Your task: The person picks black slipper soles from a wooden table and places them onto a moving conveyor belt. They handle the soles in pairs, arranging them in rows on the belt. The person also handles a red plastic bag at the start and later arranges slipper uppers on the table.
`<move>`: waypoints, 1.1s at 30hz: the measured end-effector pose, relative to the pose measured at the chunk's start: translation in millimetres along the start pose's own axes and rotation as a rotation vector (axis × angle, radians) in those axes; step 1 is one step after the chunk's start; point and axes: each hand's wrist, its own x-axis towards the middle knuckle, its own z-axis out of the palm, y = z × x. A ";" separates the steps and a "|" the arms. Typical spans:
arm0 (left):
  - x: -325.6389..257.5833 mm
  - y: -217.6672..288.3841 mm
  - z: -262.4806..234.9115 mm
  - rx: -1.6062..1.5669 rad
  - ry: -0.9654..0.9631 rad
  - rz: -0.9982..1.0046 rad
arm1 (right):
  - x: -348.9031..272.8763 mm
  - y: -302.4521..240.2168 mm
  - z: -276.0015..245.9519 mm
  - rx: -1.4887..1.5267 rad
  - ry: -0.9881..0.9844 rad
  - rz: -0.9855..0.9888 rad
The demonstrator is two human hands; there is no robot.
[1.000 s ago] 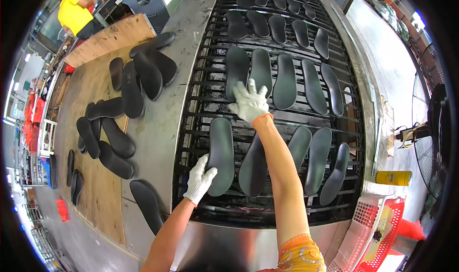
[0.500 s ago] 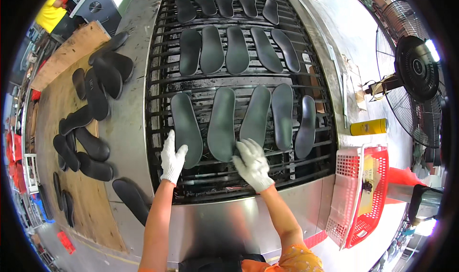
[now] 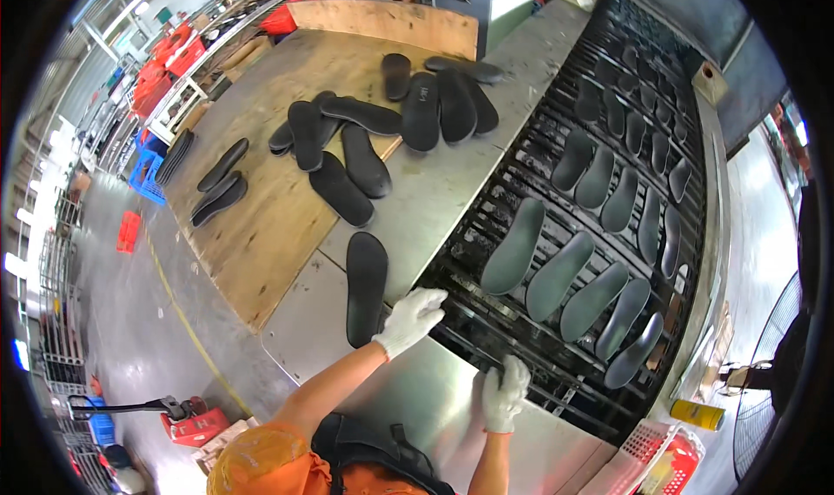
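My left hand (image 3: 412,321), in a white knit glove, is over the metal ledge at the slatted conveyor's near left corner. Its fingers are loosely bent with nothing in them. Right beside its wrist lies a single black shoe insole (image 3: 367,286). My right hand (image 3: 504,397), gloved alike, hovers at the conveyor's near edge, thumb and fingers apart and holding nothing visible. On the dark conveyor (image 3: 465,321), the closest row of insoles includes a large one (image 3: 514,247) at its left end and a narrow one (image 3: 634,351) at its right end.
More black insoles (image 3: 421,112) lie loosely on a wooden board (image 3: 261,260) at the left. Further insole rows run up the conveyor. At the right are a yellow can (image 3: 697,414), a red and white basket (image 3: 673,469) and a fan (image 3: 773,365).
My view has swung left, so the conveyor shows further right. Both hands have moved off the insoles in the near row, the left toward the lone insole on the ledge.
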 end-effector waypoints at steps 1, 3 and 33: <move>-7.3 -2.1 -12.2 0.012 0.045 -0.059 | 2.5 -13.7 5.1 0.032 -0.044 -0.021; -20.1 -1.9 -47.7 0.141 0.118 -0.135 | 8.2 -41.7 18.8 0.053 -0.130 -0.066; 106.4 -150.9 -689.4 1.006 0.748 -0.285 | 239.4 -346.5 309.6 -0.427 -0.559 -0.196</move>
